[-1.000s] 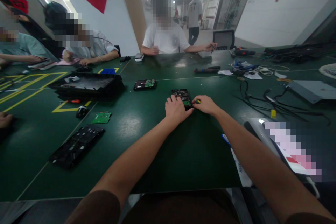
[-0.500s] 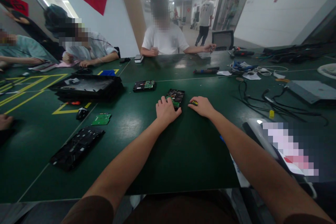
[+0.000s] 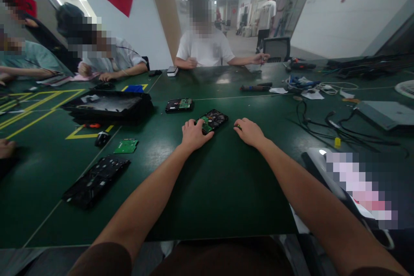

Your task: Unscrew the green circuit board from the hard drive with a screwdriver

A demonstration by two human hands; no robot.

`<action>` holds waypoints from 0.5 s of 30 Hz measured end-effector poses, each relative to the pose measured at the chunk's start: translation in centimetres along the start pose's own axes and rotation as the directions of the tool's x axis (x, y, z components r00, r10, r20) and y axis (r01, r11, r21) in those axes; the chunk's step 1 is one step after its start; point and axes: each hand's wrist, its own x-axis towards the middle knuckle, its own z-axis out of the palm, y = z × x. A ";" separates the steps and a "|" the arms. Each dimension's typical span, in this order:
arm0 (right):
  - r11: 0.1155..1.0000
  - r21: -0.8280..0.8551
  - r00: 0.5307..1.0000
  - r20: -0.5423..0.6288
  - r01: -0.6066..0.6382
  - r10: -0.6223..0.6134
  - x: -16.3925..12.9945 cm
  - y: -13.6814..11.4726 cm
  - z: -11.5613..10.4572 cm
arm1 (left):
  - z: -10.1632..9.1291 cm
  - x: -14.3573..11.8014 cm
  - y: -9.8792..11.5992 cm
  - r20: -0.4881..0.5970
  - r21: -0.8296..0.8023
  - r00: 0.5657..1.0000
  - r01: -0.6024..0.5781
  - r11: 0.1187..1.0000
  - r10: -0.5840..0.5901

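Observation:
In the head view a hard drive [image 3: 217, 118], black with a green circuit board at its near end, lies on the green table at the middle. My left hand [image 3: 195, 134] grips the near-left end of it, thumb and fingers on either side, and covers part of the board. Just right of the drive, apart from it, is my right hand [image 3: 249, 131]. Its fingers are closed round a small yellow and black tool [image 3: 239, 127], mostly hidden in the grip; it looks like a short screwdriver.
Another hard drive [image 3: 180, 105] lies farther back. To the left are a green circuit board [image 3: 126, 145], a black plastic panel [image 3: 97, 179], a mouse [image 3: 102, 138] and black trays [image 3: 110, 114]. Cables [image 3: 333, 127] and a grey metal box [image 3: 386, 114] are at right. Several people sit across the table.
The hard drive has turned, its far end swinging right and its near end left. My left hand has moved left with it. My right hand has hardly moved.

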 end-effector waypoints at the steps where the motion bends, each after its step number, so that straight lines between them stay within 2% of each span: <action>1: 1.000 -0.011 1.000 0.006 0.006 -0.006 0.0 -0.1 0.0 | -0.1 0.0 -0.3 0.009 -0.004 1.000 -0.011 1.000 0.011; 5: 1.000 -0.029 0.999 0.040 -0.009 0.010 0.3 -0.5 0.0 | -0.5 -0.1 -1.9 0.036 -0.058 0.996 -0.077 0.995 0.079; 9: 0.998 -0.039 0.998 0.035 -0.054 0.056 0.4 0.3 -0.1 | -0.9 0.2 -3.4 0.067 -0.140 0.980 -0.177 0.974 0.188; 15: 0.991 -0.059 0.993 0.008 -0.119 0.119 0.0 2.3 -0.5 | -1.9 0.1 -3.7 0.149 -0.305 0.911 -0.327 0.895 0.384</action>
